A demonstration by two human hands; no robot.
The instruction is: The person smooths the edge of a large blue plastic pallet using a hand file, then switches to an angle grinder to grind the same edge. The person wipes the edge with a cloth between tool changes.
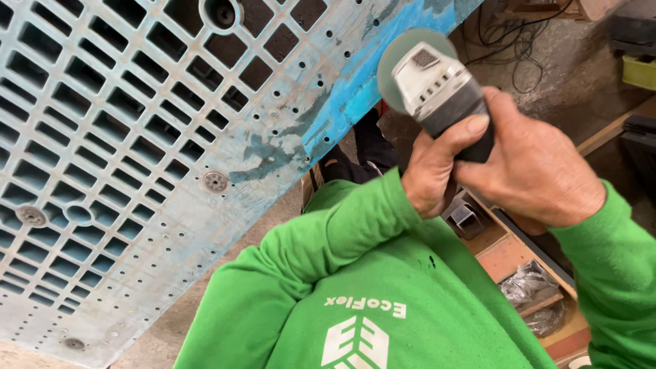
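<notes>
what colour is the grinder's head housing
Light grey, on the angle grinder that both hands grip by its black body; seen in the head view.

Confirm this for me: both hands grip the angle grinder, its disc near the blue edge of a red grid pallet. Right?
Not quite. The head view shows both hands, left and right, on the grinder, but the pallet is pale blue, not red.

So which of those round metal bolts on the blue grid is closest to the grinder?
The round bolt in the solid strip below the square holes, right of the others. The bolt at the left and the one at the bottom corner lie much farther from the grinder.
</notes>
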